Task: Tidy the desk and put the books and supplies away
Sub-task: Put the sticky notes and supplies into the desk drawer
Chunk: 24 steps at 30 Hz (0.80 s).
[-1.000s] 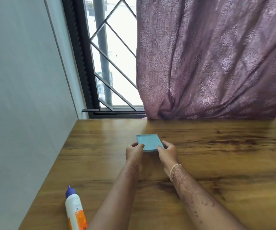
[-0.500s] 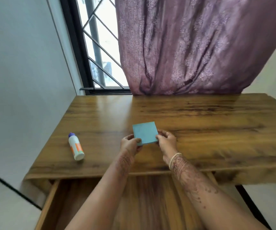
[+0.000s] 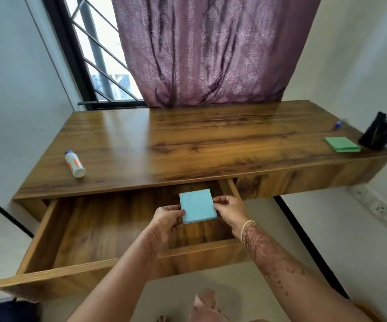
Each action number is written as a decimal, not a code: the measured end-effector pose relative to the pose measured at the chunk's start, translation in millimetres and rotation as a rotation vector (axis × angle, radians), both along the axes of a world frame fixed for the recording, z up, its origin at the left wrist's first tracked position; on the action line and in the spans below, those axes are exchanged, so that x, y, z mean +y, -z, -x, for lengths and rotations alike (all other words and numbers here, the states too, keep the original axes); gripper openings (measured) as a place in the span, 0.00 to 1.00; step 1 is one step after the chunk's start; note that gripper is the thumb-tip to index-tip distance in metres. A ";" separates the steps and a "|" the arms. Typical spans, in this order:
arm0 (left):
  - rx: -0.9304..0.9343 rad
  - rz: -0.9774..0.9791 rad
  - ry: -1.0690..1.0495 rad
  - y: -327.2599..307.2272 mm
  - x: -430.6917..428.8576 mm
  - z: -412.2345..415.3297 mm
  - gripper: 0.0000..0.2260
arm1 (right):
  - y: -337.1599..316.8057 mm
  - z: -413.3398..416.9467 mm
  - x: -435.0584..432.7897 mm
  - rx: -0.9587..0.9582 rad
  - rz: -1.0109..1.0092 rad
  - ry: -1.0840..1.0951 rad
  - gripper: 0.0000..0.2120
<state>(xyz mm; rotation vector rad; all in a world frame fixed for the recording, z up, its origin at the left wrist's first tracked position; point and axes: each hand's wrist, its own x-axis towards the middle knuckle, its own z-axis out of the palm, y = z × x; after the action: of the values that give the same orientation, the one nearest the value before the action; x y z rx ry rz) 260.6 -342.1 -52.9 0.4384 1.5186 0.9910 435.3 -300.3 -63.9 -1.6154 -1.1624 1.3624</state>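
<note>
Both hands hold one blue pad of sticky notes (image 3: 197, 206) over the open drawer (image 3: 108, 231) of the wooden desk (image 3: 187, 145). The left hand (image 3: 167, 217) is clamped on the pad's left edge, thumb on the top face near the lower left corner. The right hand (image 3: 229, 209) is clamped on the pad's right edge, fingers curled over it. The pad sits between the two hands, tilted slightly, its top face toward the camera. Whether it touches the drawer floor cannot be told.

Relative to the grip:
- Directly beneath and to the left: the drawer interior, pulled out toward the person. The drawer's right wall is just beside the right hand.
- Beyond the grip: the front edge of the desk top.
- Far left and beyond: a glue bottle (image 3: 74, 163) lying on its side on the desk top, purple cap pointing away.
- Far right and beyond: a green pad (image 3: 342, 144) lying flat near the desk's right end, with a black pen holder (image 3: 380, 133) just beside it.
- Well beyond: a purple curtain (image 3: 211, 49) hanging to the back edge of the desk, and a barred window (image 3: 99, 54) to its left.
</note>
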 end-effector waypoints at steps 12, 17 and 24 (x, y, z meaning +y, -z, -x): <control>0.298 0.117 0.191 47.9 14.2 -35.2 0.16 | 20.8 -30.6 -11.9 -0.674 -0.092 -0.258 0.15; 0.365 0.147 0.234 67.3 27.7 -51.0 0.15 | 29.6 -55.4 -20.3 -0.861 -0.481 -0.061 0.14; 0.308 0.115 0.395 75.5 31.9 -62.5 0.15 | 45.0 -68.7 -24.8 -0.781 -0.406 0.068 0.15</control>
<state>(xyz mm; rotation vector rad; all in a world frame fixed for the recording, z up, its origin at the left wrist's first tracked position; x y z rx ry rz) 323.1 -310.2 -128.4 0.8009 1.6677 0.5404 504.1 -325.2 -108.9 -1.8913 -1.6646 0.3747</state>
